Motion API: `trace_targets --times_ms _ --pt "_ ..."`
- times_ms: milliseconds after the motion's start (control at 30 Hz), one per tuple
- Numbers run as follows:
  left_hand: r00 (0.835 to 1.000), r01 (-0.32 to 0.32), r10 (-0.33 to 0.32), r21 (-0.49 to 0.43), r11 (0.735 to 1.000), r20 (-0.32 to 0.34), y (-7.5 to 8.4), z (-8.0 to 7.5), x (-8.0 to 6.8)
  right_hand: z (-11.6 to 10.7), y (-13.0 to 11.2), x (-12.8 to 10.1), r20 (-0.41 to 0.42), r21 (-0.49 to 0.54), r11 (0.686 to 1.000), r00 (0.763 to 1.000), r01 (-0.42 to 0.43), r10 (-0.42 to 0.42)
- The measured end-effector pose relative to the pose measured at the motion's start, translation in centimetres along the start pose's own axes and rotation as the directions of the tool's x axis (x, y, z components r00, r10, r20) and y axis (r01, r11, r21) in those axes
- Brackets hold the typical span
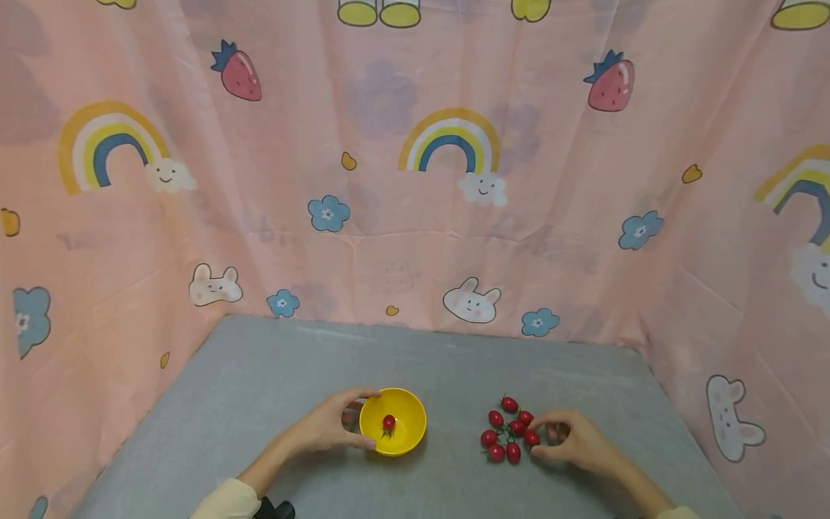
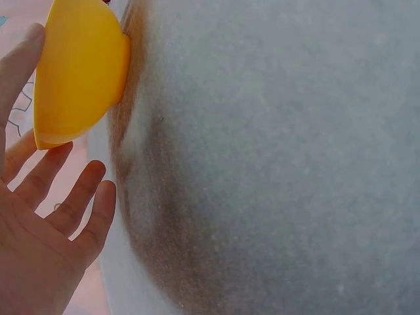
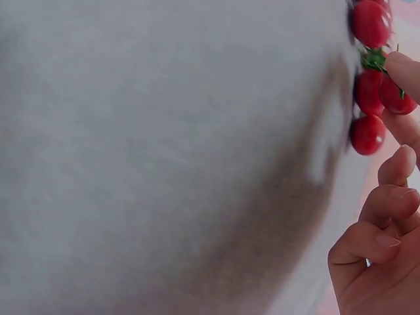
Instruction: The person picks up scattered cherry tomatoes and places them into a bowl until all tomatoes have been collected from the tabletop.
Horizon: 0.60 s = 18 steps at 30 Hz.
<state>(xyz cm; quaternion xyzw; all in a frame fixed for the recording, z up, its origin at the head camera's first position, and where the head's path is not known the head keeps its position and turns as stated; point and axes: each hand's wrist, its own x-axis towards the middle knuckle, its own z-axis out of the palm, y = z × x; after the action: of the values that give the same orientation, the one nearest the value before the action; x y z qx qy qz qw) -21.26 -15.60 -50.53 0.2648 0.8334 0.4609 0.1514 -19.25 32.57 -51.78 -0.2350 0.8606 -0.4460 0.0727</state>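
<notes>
My left hand (image 1: pixel 324 424) holds a yellow bowl (image 1: pixel 410 434) by its left side, the thumb at the near rim and a finger at the far rim. In the left wrist view the other fingers spread loosely beneath the bowl's edge (image 2: pixel 82 72). One red cherry tomato (image 1: pixel 388 422) with a green stem lies inside the bowl. To the right, my right hand (image 1: pixel 581 443) pinches a cherry tomato (image 3: pixel 394 100) between thumb and forefinger at the right side of a cluster. Its remaining fingers are curled, as the right wrist view shows.
Several more cherry tomatoes (image 1: pixel 496 453) sit close together on the grey table (image 1: pixel 454 375), right of the bowl. A pink patterned curtain (image 1: pixel 415 274) rises along the table's back and sides. A black object (image 1: pixel 275 509) shows by the left sleeve.
</notes>
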Motion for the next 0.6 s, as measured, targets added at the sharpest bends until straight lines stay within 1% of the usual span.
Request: trace_targets --times_ms 67,233,300,467,600 --pt "1.0 0.005 -0.005 -0.006 1.0 0.002 0.0 0.0 0.0 -0.3 -0.3 0.2 -0.014 -0.009 1.0 1.0 0.003 -0.003" --pt "1.0 0.009 -0.009 -0.021 1.0 0.004 0.0 -0.1 0.1 -1.0 -1.0 0.8 -0.045 -0.01 1.0 0.999 -0.021 0.021" --pt "1.0 0.008 -0.008 -0.021 1.0 0.003 -0.1 -0.1 0.1 -1.0 -1.4 1.0 -0.057 -0.012 1.0 0.998 -0.016 0.015" --pt "1.0 0.009 -0.009 -0.012 1.0 0.0 -0.2 0.0 0.1 -0.6 -2.2 1.8 -0.079 -0.018 1.0 0.997 -0.008 0.007" --pt "1.0 0.011 -0.011 0.0 1.0 0.0 -0.2 0.1 0.0 0.3 -2.4 2.5 -0.085 0.015 1.0 0.996 0.022 -0.021"
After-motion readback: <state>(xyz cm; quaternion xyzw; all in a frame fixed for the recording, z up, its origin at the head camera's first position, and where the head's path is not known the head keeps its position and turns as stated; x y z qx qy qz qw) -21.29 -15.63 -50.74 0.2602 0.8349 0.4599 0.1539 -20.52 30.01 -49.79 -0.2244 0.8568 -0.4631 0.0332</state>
